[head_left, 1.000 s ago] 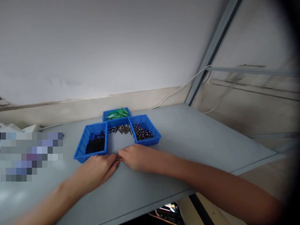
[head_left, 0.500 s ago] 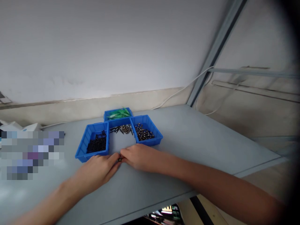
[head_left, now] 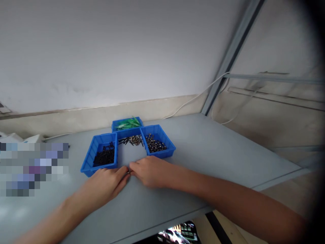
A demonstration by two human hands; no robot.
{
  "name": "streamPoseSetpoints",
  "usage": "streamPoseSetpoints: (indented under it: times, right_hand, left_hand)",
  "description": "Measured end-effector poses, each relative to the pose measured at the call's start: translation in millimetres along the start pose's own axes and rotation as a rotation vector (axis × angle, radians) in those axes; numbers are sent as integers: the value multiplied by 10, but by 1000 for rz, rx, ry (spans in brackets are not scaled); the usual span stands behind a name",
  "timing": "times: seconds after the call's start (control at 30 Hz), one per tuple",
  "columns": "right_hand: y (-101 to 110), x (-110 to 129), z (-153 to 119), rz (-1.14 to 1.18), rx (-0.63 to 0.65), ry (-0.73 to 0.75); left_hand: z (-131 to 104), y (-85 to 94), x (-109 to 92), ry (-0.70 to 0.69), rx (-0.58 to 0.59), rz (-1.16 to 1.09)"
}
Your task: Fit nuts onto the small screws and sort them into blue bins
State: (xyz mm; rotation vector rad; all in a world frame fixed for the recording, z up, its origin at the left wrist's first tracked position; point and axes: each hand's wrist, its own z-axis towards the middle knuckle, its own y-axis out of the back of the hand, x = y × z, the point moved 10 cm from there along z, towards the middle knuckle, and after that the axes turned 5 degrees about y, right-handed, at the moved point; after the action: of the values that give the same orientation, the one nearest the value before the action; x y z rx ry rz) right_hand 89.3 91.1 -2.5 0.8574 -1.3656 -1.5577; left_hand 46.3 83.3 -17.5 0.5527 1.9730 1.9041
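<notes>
Both hands meeting over one tiny screw on the worktop

Left hand (head_left: 108, 184) and right hand (head_left: 149, 171) pinch a small dark screw (head_left: 128, 173) between fingertips, barely visible, mid-worktop (head_left: 215, 152), just in front of the blue bins: black screws (head_left: 103, 157) left, brownish ones (head_left: 155, 145) right.

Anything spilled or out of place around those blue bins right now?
Yes: a loose pile of screws lies on the bare table between the left bin and right bin, outside any bin. Both hands meet just in front of it.
</notes>
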Motion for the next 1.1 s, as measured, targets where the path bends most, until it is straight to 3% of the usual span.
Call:
streamPoseSetpoints:
  times: [0.73, 1.1]
  right_hand:
    - [-2, -1, 7, -2, -47, 2]
    - [-5, 5, 3, -39, -14, 22]
  left_hand:
    - [5, -53, 11, -10, 47, 23]
    - [12, 17, 18, 51, 51, -35]
